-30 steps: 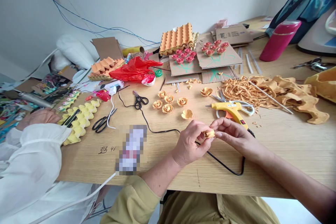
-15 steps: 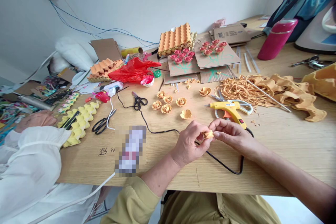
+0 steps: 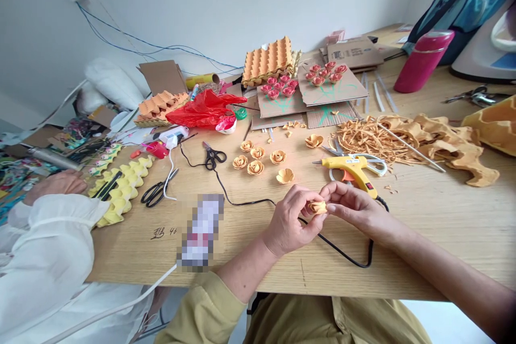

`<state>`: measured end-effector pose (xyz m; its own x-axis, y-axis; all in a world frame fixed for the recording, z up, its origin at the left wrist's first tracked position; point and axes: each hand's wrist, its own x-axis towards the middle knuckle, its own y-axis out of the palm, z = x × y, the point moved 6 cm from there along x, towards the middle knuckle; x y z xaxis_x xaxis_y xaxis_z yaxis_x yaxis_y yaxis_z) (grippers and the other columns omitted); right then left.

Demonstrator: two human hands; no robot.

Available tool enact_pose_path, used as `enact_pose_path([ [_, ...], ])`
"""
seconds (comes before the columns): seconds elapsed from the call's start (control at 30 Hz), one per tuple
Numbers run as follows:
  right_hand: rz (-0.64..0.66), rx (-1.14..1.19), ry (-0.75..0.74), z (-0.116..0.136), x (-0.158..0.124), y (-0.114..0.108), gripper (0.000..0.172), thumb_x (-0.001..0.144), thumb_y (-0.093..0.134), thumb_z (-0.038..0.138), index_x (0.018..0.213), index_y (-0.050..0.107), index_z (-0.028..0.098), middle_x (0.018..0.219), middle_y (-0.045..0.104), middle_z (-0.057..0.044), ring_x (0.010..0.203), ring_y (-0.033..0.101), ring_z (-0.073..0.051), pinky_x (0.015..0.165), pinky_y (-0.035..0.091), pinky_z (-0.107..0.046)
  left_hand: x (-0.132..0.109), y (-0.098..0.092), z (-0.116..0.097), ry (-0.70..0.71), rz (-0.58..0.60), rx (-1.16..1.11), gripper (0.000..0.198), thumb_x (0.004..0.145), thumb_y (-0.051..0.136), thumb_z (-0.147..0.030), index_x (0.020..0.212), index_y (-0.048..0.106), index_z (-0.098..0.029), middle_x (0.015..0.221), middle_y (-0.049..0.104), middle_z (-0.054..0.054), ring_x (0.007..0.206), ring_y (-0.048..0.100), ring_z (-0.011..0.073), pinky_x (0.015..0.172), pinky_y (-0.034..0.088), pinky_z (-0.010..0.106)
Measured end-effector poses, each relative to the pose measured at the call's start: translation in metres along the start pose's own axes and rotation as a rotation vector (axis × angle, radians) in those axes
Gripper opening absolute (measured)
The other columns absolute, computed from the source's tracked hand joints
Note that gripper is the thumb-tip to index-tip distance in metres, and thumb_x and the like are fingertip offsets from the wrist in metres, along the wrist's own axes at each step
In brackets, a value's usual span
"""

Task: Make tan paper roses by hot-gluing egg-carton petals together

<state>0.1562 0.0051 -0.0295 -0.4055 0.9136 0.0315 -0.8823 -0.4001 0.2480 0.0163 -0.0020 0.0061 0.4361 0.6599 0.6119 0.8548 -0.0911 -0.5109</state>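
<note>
A small orange paper-pulp flower (image 3: 317, 207) is held between both hands above the table. My left hand (image 3: 296, 220) pinches it from the left with thumb and fingers. From the right, the thumb and fingers of my right hand (image 3: 357, 212) close on its other side. Just beyond the hands lies a yellow glue gun (image 3: 351, 166), its black cord looping below my right wrist. Several orange flowers (image 3: 256, 166) sit on the table, with a shallower cup-shaped flower (image 3: 285, 176) closest to my left hand.
Orange scraps (image 3: 363, 137) are heaped at the right, near a pink bottle (image 3: 425, 62). Red flowers (image 3: 279, 86) stand on cardboard (image 3: 282, 106). Black scissors (image 3: 213, 156), a red bag (image 3: 205, 108) and a yellow egg tray (image 3: 129, 185) lie left, beside another person's sleeve (image 3: 60, 231).
The small flower has turned slightly between my fingers, showing more of its petals. Both hands have otherwise stayed nearly in place.
</note>
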Motion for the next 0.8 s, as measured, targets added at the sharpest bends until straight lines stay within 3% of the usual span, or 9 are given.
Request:
enact_pose_path([
  [0.3,-0.024,-0.048,-0.005,0.0013,-0.001,-0.001,0.023,0.083,0.076,0.043,0.092,0.065,0.024,0.088,0.07,-0.002,0.082,0.064,-0.018,0.078,0.054,-0.033,0.0008,0.0017,0.0,-0.004,0.014,-0.002,0.018,0.084,0.062,-0.012,0.1,0.059,-0.019,0.092,0.063,0.006,0.087,0.062,0.0173,0.064,0.057,0.024],
  [0.57,-0.01,-0.003,0.008,-0.004,-0.002,-0.0034,0.026,0.089,0.071,0.039,0.108,0.063,0.025,0.099,0.075,-0.005,0.089,0.069,-0.019,0.085,0.055,-0.036,-0.0003,0.0002,0.0037,-0.038,-0.031,-0.079,0.019,0.087,0.067,-0.018,0.104,0.058,-0.019,0.098,0.062,0.006,0.083,0.061,0.0142,0.056,0.055,0.019],
  [0.8,-0.04,-0.017,-0.034,-0.0019,-0.0007,-0.0069,0.023,0.09,0.071,0.037,0.109,0.064,0.026,0.105,0.075,-0.006,0.096,0.069,-0.019,0.086,0.057,-0.035,-0.0018,-0.0035,0.0023,0.062,-0.053,0.039,0.022,0.088,0.065,-0.015,0.109,0.061,-0.02,0.102,0.067,0.007,0.088,0.065,0.0159,0.068,0.06,0.025],
])
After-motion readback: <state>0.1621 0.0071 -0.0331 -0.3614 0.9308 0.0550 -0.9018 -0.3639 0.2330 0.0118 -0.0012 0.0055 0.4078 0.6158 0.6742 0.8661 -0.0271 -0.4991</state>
